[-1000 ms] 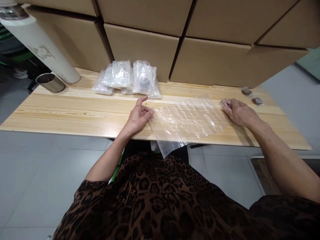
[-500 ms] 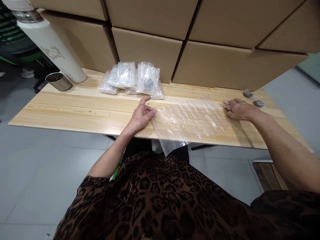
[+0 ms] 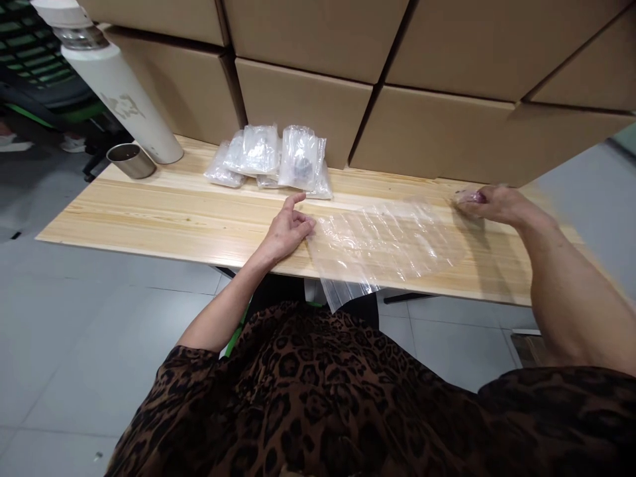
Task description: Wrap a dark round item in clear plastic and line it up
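Observation:
A clear plastic sheet with parallel ribs (image 3: 382,242) lies flat across the front of the wooden table, one corner hanging past the edge. My left hand (image 3: 289,230) rests at its left end, thumb and fingertips closed on the sheet's edge, index finger raised. To the right of the sheet, my right hand (image 3: 507,204) is held over the table, blurred, its fingers closed around a small clear-wrapped item (image 3: 471,197). The item has a dark reddish part; its exact kind I cannot make out.
Several clear plastic packets (image 3: 261,151) are piled at the back of the wooden table (image 3: 163,212), against stacked cardboard boxes (image 3: 303,99). On the left stand a tall white bottle (image 3: 129,106) and a metal cup (image 3: 132,162). An office chair (image 3: 50,86) is beyond.
My right hand has lifted and moved right with the small wrapped item. Two small brown wrapped pieces at the far right no longer show. My left hand stays on the sheet; the view has shifted slightly.

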`<state>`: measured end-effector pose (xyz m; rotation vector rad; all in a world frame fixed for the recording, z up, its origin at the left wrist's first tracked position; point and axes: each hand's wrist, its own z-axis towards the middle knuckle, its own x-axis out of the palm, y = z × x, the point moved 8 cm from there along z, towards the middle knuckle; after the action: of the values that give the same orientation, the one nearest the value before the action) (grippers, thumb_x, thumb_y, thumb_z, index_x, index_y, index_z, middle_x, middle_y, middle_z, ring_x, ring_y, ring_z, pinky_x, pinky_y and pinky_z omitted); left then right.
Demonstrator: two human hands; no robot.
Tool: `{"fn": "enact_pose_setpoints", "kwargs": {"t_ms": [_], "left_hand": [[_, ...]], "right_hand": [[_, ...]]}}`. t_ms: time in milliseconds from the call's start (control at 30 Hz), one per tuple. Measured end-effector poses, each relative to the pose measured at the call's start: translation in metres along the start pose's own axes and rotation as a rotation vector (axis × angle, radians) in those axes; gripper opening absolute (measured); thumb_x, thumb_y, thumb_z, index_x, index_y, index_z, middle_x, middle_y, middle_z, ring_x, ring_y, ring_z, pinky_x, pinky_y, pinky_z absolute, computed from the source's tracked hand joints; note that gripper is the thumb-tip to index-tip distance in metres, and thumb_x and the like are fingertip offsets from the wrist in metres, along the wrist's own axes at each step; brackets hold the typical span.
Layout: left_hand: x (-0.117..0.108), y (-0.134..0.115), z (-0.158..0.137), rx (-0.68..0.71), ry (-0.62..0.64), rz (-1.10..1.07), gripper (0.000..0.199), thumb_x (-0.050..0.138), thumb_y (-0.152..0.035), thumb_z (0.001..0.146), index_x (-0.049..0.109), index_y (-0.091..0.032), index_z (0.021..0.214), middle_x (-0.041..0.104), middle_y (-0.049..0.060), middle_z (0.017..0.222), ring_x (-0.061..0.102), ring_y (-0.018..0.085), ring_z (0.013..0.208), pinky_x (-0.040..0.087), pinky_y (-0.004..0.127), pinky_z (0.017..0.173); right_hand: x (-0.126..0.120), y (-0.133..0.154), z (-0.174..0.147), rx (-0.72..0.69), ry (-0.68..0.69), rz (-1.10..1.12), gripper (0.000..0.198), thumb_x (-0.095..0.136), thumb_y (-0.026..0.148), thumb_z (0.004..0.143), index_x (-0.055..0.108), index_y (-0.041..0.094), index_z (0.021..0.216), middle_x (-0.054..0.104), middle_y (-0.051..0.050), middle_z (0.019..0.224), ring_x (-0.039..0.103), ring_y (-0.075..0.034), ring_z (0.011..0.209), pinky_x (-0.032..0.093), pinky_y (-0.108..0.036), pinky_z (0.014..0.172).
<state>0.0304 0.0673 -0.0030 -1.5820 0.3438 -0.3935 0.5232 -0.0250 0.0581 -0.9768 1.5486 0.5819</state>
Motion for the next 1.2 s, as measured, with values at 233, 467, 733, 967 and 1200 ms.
{"fn": "enact_pose_setpoints", "kwargs": {"t_ms": [233, 467, 733, 967, 1200], "left_hand": [[0.005, -0.007, -0.003, -0.038, -0.056, -0.142, 0.079, 0.084, -0.011, 0.081, 0.052, -0.02, 0.152, 0.071, -0.005, 0.081, 0.068, 0.012, 0.069, 0.054, 0.029, 0.074], [0.008, -0.007, -0.003, -0.163, -0.157, -0.343, 0.029, 0.086, -0.007, 0.078, 0.068, -0.014, 0.1, 0.074, -0.001, 0.074, 0.067, 0.01, 0.064, 0.052, 0.026, 0.071], [0.013, -0.007, -0.008, -0.241, -0.19, -0.52, 0.02, 0.087, -0.017, 0.087, 0.07, -0.017, 0.098, 0.078, 0.002, 0.086, 0.073, 0.013, 0.078, 0.055, 0.024, 0.074], [0.028, 0.013, -0.012, -0.246, -0.151, -0.593, 0.015, 0.074, -0.004, 0.086, 0.076, -0.014, 0.098, 0.081, 0.01, 0.102, 0.079, 0.021, 0.113, 0.059, 0.038, 0.113], [0.046, 0.001, -0.019, -0.03, -0.055, -0.483, 0.029, 0.09, -0.025, 0.087, 0.084, -0.023, 0.115, 0.084, 0.004, 0.117, 0.076, 0.019, 0.119, 0.051, 0.039, 0.122]], "right_hand": [[-0.017, 0.041, -0.042, 0.075, -0.217, 0.569, 0.021, 0.075, 0.031, 0.099, 0.077, 0.016, 0.115, 0.078, -0.018, 0.123, 0.065, -0.026, 0.101, 0.045, -0.038, 0.09], [0.019, 0.198, -0.124, -0.264, 0.289, 1.351, 0.024, 0.093, 0.038, 0.08, 0.078, 0.02, 0.088, 0.075, -0.008, 0.094, 0.057, -0.017, 0.077, 0.046, -0.033, 0.07], [0.037, 0.273, -0.154, -0.388, 0.434, 1.523, 0.046, 0.103, 0.049, 0.07, 0.066, 0.022, 0.072, 0.054, 0.0, 0.065, 0.039, -0.011, 0.06, 0.027, -0.029, 0.054], [0.047, 0.283, -0.151, -0.376, 0.488, 1.7, 0.049, 0.108, 0.048, 0.063, 0.071, 0.018, 0.078, 0.065, -0.004, 0.075, 0.049, -0.011, 0.06, 0.033, -0.027, 0.048], [0.04, 0.285, -0.156, -0.383, 0.456, 1.914, 0.052, 0.112, 0.043, 0.055, 0.074, 0.02, 0.083, 0.07, -0.004, 0.084, 0.06, -0.015, 0.072, 0.046, -0.027, 0.053]]}}
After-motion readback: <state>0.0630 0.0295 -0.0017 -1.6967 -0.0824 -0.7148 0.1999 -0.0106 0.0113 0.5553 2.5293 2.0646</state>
